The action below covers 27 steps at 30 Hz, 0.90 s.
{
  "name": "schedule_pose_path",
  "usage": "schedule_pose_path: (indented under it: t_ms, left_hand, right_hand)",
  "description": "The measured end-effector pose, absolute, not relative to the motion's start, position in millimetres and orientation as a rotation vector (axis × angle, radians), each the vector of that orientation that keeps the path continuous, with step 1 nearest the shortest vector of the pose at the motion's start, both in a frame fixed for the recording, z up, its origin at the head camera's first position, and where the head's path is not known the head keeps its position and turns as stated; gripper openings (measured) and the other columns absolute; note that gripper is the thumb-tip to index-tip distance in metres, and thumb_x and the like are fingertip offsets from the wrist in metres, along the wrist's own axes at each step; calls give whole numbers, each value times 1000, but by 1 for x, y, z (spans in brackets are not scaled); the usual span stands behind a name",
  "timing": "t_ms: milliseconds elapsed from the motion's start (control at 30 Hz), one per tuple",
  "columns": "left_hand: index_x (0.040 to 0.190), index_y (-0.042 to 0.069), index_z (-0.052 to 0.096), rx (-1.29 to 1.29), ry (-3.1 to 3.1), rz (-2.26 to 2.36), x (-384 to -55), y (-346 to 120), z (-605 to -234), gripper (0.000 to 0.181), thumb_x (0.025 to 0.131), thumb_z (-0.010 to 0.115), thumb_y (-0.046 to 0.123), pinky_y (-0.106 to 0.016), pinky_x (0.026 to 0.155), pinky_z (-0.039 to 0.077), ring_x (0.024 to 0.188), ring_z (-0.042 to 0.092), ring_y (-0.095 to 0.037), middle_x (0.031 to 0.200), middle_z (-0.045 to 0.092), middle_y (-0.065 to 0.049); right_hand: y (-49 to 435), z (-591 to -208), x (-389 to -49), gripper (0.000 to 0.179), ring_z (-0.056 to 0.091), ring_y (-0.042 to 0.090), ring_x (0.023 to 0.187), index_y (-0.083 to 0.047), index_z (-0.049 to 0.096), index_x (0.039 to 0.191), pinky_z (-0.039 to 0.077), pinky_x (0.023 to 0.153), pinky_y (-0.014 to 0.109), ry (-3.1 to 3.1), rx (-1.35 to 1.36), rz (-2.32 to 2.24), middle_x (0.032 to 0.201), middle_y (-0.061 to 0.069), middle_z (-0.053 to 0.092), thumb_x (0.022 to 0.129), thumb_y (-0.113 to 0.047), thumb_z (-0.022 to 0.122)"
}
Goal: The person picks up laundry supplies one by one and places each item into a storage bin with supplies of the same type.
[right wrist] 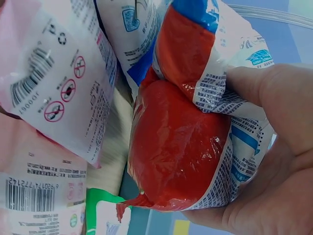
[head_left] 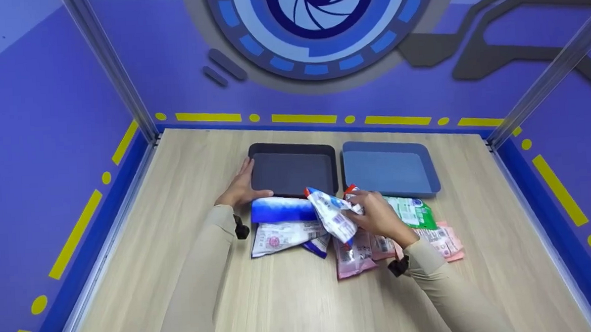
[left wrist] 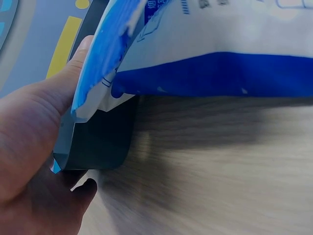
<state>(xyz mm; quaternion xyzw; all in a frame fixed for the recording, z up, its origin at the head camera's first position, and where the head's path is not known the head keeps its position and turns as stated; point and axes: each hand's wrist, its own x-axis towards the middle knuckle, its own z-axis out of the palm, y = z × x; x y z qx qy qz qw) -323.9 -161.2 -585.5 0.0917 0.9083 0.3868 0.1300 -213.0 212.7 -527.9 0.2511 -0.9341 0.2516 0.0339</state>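
Observation:
My left hand (head_left: 241, 186) spans the near left corner of the dark grey tray (head_left: 293, 151), thumb along the front and fingers against the left side. Beside its thumb, a blue-and-white packet (head_left: 282, 209) leans at the tray's front, over a white packet (head_left: 279, 237). My right hand (head_left: 376, 213) pinches two glossy plastic packets with red ends: a white-and-blue one (head_left: 332, 214) and a red one (right wrist: 181, 147). They are above pink packets (head_left: 353, 259) in front of the trays. Their contents are hidden.
A blue-grey tray (head_left: 389, 168) stands to the right of the dark one. Before it lie a green-and-white packet (head_left: 413, 211) and a pink-and-white packet (head_left: 446, 239). Metal-edged blue walls (head_left: 317, 99) enclose the back and sides of the wooden table (head_left: 292, 303).

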Motion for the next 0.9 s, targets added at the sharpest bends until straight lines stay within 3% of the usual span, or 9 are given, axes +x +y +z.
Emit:
schedule_pose_path:
  t_ms: [400, 900]
  left_hand:
    - [166, 9, 3, 246, 2630, 1144, -324, -160, -585, 120, 84, 85, 41, -50, 128, 11, 158, -1, -31, 173, -8, -12]
    - [166, 9, 3, 244, 2616, 1139, -325, -161, -584, 121, 83, 86, 41, -51, 127, 13, 158, 1, -32, 173, -9, -10]
  right_hand:
    - [213, -516, -221, 19, 66, 44, 115, 0, 78, 102, 50, 100, 61, -2840, 802, 788, 124, 24, 69, 93, -16, 76]
    - [213, -503, -244, 12, 66, 43, 112, -6, 75, 86, 46, 100, 65, -2763, 848, 739, 129, 23, 68, 92, -15, 77]
